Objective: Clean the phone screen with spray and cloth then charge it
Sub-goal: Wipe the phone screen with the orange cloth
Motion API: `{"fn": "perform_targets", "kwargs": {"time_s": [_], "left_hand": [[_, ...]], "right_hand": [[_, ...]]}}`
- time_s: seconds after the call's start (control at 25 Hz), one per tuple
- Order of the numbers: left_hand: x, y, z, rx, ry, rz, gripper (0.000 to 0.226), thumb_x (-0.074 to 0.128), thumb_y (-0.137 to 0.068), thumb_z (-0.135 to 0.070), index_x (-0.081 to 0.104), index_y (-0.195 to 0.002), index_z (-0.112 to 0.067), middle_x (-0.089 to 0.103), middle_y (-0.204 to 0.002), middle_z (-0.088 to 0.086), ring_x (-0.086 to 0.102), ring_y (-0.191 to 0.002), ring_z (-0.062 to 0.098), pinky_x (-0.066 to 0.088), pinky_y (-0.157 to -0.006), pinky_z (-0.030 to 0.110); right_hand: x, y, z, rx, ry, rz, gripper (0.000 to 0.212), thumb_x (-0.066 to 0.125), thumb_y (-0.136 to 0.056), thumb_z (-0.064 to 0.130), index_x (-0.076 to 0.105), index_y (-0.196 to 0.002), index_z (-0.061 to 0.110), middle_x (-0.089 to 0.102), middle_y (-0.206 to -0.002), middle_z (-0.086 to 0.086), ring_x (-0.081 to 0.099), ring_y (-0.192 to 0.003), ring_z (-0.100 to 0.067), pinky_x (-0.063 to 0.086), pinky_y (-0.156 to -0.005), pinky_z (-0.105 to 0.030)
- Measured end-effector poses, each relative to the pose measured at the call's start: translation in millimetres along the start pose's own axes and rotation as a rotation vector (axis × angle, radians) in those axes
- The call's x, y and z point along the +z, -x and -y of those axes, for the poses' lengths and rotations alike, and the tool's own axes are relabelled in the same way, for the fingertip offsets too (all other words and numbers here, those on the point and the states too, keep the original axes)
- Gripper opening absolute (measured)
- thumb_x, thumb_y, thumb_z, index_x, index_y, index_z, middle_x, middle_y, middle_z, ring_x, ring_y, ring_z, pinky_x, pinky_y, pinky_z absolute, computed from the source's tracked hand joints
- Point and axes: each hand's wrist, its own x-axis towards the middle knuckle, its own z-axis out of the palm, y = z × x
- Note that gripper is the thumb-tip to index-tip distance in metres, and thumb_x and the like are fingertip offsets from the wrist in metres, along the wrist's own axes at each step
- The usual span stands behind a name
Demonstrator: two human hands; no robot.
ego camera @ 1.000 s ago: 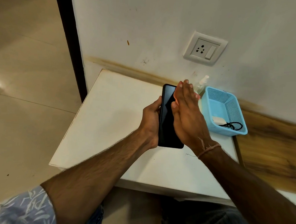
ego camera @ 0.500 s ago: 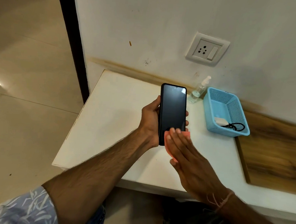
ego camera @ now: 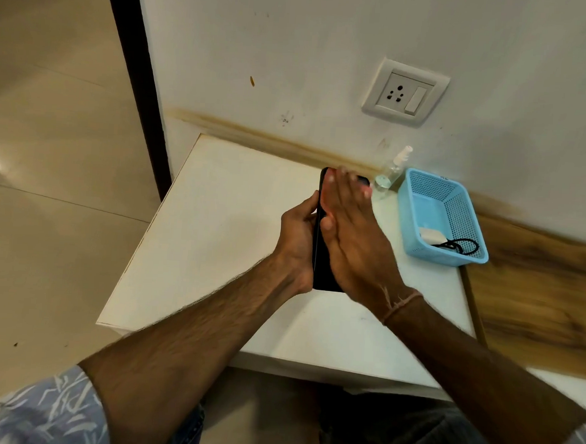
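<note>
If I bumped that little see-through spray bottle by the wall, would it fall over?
Probably. The spray bottle is tall and slim on a narrow base, so it likely tips easily. It looks nearly empty, so it is probably light. Being round, it might roll toward the blue basket.

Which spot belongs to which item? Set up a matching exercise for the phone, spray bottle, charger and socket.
Things:
1. phone
2. spray bottle
3. charger
4. socket

Places:
A. inside the blue basket
B. on the wall above the table
C. held in the left hand, the right hand flat on its screen
D. standing on the table by the wall, left of the basket

Pairs: 1-C, 2-D, 3-A, 4-B
</note>
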Motion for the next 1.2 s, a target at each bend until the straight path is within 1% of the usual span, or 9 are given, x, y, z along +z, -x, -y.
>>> {"fn": "perform_targets", "kwargs": {"time_s": [0.08,0.2,0.36,0.6,0.68,0.76,0.88,1.04,1.2], "left_hand": [[-1.3,-0.1,-2.7,-0.008,0.030,0.033,0.069,0.044,-0.095,-0.056,0.063,-0.131,0.000,0.067,-0.119,0.020,0.065,-0.104,0.034,0.049,-0.100,0.042],[-1.5,-0.4,-4.7,-0.025,0.067,0.071,0.072,0.037,-0.096,-0.059,0.061,-0.128,0.001,0.063,-0.113,0.022,0.062,-0.091,0.037,0.050,-0.089,0.047],[-2.9,-1.6,-7.1,-0.026,0.124,0.077,0.074,0.032,-0.097,-0.063,0.061,-0.128,-0.002,0.061,-0.118,0.021,0.062,-0.093,0.038,0.050,-0.091,0.047],[0.2,-5.9,0.4,-0.039,0.083,-0.019,0.068,0.040,-0.096,-0.063,0.072,-0.123,-0.009,0.071,-0.114,0.014,0.070,-0.090,0.030,0.055,-0.084,0.035],[0.2,-6.7,1.6,-0.053,0.113,-0.012,0.066,0.041,-0.098,-0.060,0.072,-0.123,-0.008,0.073,-0.114,0.014,0.073,-0.095,0.030,0.060,-0.083,0.034],[-0.7,-4.2,-1.7,-0.047,0.132,0.019,0.068,0.041,-0.098,-0.059,0.071,-0.123,-0.003,0.073,-0.114,0.018,0.073,-0.097,0.032,0.061,-0.085,0.038],[-2.4,-2.8,-2.8,-0.050,0.110,0.056,0.076,0.038,-0.097,-0.061,0.061,-0.132,0.002,0.065,-0.116,0.022,0.065,-0.096,0.037,0.051,-0.097,0.047],[1.2,-1.5,-2.2,-0.074,0.122,0.066,0.074,0.033,-0.097,-0.063,0.062,-0.125,-0.001,0.062,-0.118,0.021,0.063,-0.090,0.037,0.052,-0.090,0.047],[1.6,-4.8,-4.4,-0.038,0.096,0.049,0.075,0.034,-0.097,-0.064,0.064,-0.128,-0.002,0.067,-0.114,0.021,0.065,-0.092,0.036,0.052,-0.090,0.043]], "right_hand": [[6.5,30.4,10.3,-0.068,0.007,0.013,0.054,0.017,-0.105,0.030,0.013,-0.154,0.008,0.006,-0.163,-0.007,0.000,-0.151,-0.018,0.012,-0.122,-0.045],[13.3,73.5,14.6,-0.113,0.089,0.038,0.055,0.015,-0.104,0.036,0.020,-0.152,0.008,0.017,-0.161,-0.007,0.010,-0.150,-0.021,0.023,-0.119,-0.047],[1.6,96.5,-8.8,-0.202,0.171,0.136,0.056,0.017,-0.104,0.034,0.019,-0.153,0.008,0.014,-0.162,-0.006,0.011,-0.150,-0.023,0.022,-0.119,-0.047],[-11.2,41.3,-17.2,0.128,0.070,0.021,0.058,0.014,-0.103,0.035,0.006,-0.155,0.011,-0.001,-0.163,-0.004,-0.005,-0.150,-0.015,0.007,-0.123,-0.043],[-10.7,23.3,-8.5,0.158,0.002,0.030,0.058,0.015,-0.103,0.035,0.004,-0.155,0.012,-0.003,-0.163,-0.003,-0.009,-0.150,-0.013,0.004,-0.123,-0.041],[-8.3,26.7,1.8,0.073,0.014,0.073,0.058,0.014,-0.103,0.035,0.005,-0.154,0.010,-0.003,-0.163,-0.005,-0.008,-0.150,-0.015,0.005,-0.123,-0.042],[-2.5,62.2,11.1,-0.112,0.103,0.132,0.057,0.016,-0.104,0.036,0.016,-0.153,0.007,0.010,-0.162,-0.006,0.003,-0.151,-0.019,0.017,-0.121,-0.046],[-8.1,101.7,-5.6,-0.286,0.216,0.190,0.053,0.023,-0.105,0.031,0.022,-0.152,0.007,0.016,-0.161,-0.008,0.013,-0.150,-0.023,0.025,-0.118,-0.046],[-17.8,80.7,-18.9,-0.154,0.151,0.179,0.055,0.020,-0.105,0.033,0.013,-0.154,0.010,0.009,-0.163,-0.005,0.005,-0.151,-0.017,0.014,-0.122,-0.039]]}}
